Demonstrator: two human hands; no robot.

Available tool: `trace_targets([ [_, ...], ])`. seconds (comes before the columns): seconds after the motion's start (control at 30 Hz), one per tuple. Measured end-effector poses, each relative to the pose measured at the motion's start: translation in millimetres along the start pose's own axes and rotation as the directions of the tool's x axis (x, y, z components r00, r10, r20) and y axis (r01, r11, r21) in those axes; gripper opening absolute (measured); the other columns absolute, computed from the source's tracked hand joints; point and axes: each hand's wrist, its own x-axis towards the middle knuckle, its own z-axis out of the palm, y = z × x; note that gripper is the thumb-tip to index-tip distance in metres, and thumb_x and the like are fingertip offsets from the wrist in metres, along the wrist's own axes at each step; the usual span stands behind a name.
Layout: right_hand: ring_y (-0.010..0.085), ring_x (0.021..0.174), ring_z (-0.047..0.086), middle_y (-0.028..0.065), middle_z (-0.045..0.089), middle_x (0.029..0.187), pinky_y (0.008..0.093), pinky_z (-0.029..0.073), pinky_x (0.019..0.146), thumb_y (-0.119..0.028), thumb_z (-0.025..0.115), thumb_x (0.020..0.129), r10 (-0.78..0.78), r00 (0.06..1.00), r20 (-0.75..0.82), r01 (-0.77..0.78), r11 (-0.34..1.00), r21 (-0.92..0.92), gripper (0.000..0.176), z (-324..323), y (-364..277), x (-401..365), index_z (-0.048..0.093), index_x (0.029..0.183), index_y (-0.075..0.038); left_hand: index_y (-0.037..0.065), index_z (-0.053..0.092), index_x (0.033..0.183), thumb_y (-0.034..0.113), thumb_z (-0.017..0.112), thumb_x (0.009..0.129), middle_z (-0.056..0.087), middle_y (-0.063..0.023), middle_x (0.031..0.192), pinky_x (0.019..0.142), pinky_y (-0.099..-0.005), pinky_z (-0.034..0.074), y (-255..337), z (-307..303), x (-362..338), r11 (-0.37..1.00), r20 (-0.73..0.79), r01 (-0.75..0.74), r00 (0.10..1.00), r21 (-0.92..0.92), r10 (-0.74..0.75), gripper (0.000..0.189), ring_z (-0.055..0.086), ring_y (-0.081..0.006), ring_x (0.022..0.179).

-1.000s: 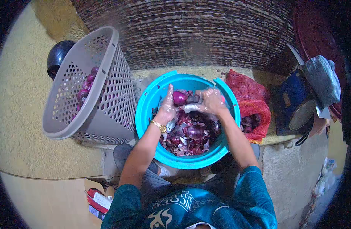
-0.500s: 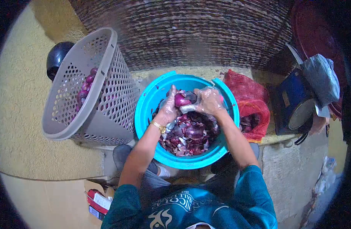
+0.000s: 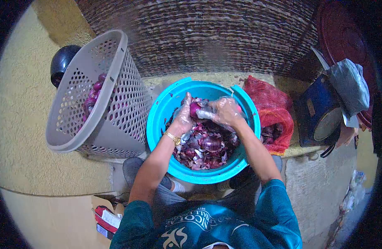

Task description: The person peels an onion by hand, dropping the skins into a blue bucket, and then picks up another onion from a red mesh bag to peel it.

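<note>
A red onion (image 3: 194,109) is in the fingers of my left hand (image 3: 182,119), above a turquoise basin (image 3: 154,132). Clear plastic covers my left hand, and its thumb points up. My right hand (image 3: 225,111), in a clear plastic glove, is at the onion's right side with its fingers curled and somewhat blurred. A small pink end (image 3: 239,109) sticks out beyond the right hand; what it belongs to is hidden. Below both hands, loose onion skins (image 3: 195,155) fill the basin, with a large unpeeled-looking onion (image 3: 211,143) among them.
A grey perforated basket (image 3: 135,99) with several red onions (image 3: 91,99) leans at the left, near a dark rounded object (image 3: 63,64). Right of the basin lies a red mesh sack (image 3: 268,93). Beyond it stand a blue dial scale (image 3: 319,103) and a grey plastic bag (image 3: 349,85).
My right hand has shifted slightly, and its fingers now cover more of the onion's right side. Dark skin seen there earlier no longer shows. My left hand stays nearly still.
</note>
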Motion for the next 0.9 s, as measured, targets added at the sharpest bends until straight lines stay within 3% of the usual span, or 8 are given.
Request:
trace_targets([
  [0.23, 0.0357, 0.078, 0.066, 0.0171, 0.068, 0.079, 0.0489, 0.051, 0.074, -0.059, 0.055, 0.083, -0.009, 0.995, 0.099, 0.011, 1.000, -0.021, 0.047, -12, -9, -3, 0.072, 0.088, -0.016, 0.009, 0.054, 0.105, 0.058, 0.049, 0.091, 0.063, -0.0100, 0.110, 0.092, -0.0459, 0.051, 0, 4, -3, 0.999, 0.000, -0.038, 0.999, 0.012, 0.038, 0.051, 0.062, -0.0255, 0.099],
  [0.43, 0.0367, 0.077, 0.066, 0.0179, 0.067, 0.077, 0.0475, 0.051, 0.073, -0.071, 0.052, 0.079, -0.059, 0.991, 0.117, 0.068, 0.995, -0.078, 0.061, -8, -8, -3, 0.072, 0.082, -0.013, 0.008, 0.051, 0.111, 0.059, 0.048, 0.091, 0.062, -0.0120, 0.114, 0.096, -0.0455, 0.049, 3, 15, -12, 0.996, -0.024, -0.072, 0.997, 0.055, 0.073, 0.055, 0.061, -0.0275, 0.106],
  [0.5, 0.0374, 0.077, 0.066, 0.0189, 0.067, 0.077, 0.0480, 0.051, 0.074, -0.076, 0.050, 0.075, -0.073, 0.985, 0.156, 0.088, 0.992, -0.091, 0.070, -7, -10, -3, 0.071, 0.075, -0.010, 0.008, 0.051, 0.114, 0.061, 0.049, 0.090, 0.061, -0.0128, 0.117, 0.094, -0.0460, 0.050, 8, 39, -32, 0.996, -0.158, -0.076, 0.984, 0.044, 0.082, 0.058, 0.061, -0.0274, 0.106],
  [0.57, 0.0377, 0.078, 0.066, 0.0194, 0.067, 0.076, 0.0482, 0.051, 0.074, -0.079, 0.050, 0.073, -0.081, 0.981, 0.175, 0.099, 0.990, -0.097, 0.074, -7, -11, -3, 0.071, 0.072, -0.008, 0.008, 0.051, 0.116, 0.063, 0.048, 0.089, 0.062, -0.0125, 0.117, 0.093, -0.0465, 0.051, 5, 19, -17, 0.996, -0.170, -0.091, 0.981, 0.012, 0.092, 0.060, 0.061, -0.0270, 0.107],
  [0.73, 0.0383, 0.075, 0.065, 0.0181, 0.066, 0.075, 0.0485, 0.050, 0.070, -0.076, 0.062, 0.067, -0.044, 0.998, 0.043, 0.040, 0.996, 0.078, 0.068, -15, -9, -6, 0.071, 0.076, -0.009, 0.010, 0.054, 0.118, 0.068, 0.045, 0.087, 0.062, -0.0111, 0.118, 0.090, -0.0480, 0.052, 6, 10, -10, 0.999, -0.134, -0.014, 0.991, -0.033, 0.009, 0.067, 0.061, -0.0256, 0.108],
  [0.8, 0.0385, 0.074, 0.065, 0.0180, 0.066, 0.074, 0.0485, 0.050, 0.069, -0.075, 0.064, 0.066, 0.007, 0.999, -0.052, -0.004, 0.997, 0.072, 0.067, -14, -6, -5, 0.070, 0.080, -0.009, 0.010, 0.054, 0.117, 0.071, 0.043, 0.086, 0.062, -0.0107, 0.118, 0.089, -0.0472, 0.052, 7, 7, -10, 0.979, -0.074, -0.056, 0.995, 0.196, 0.072, 0.069, 0.062, -0.0255, 0.106],
  [0.83, 0.0387, 0.073, 0.064, 0.0178, 0.065, 0.073, 0.0485, 0.049, 0.068, -0.073, 0.067, 0.064, 0.060, 0.987, -0.147, -0.050, 0.996, 0.071, 0.066, -14, -4, -6, 0.070, 0.083, -0.010, 0.010, 0.054, 0.117, 0.071, 0.043, 0.086, 0.062, -0.0107, 0.118, 0.089, -0.0472, 0.052, 8, 10, -13, 0.979, -0.075, -0.056, 0.995, 0.196, 0.072, 0.069, 0.062, -0.0255, 0.106],
  [0.9, 0.0386, 0.073, 0.064, 0.0186, 0.064, 0.071, 0.0489, 0.049, 0.067, -0.073, 0.067, 0.064, 0.069, 0.986, -0.149, -0.060, 0.996, 0.066, 0.068, -9, 0, -5, 0.068, 0.090, -0.010, 0.011, 0.054, 0.117, 0.071, 0.045, 0.086, 0.062, -0.0098, 0.118, 0.088, -0.0460, 0.053, 8, 16, -20, 0.984, -0.097, -0.061, 0.992, 0.167, 0.078, 0.068, 0.063, -0.0248, 0.104],
])
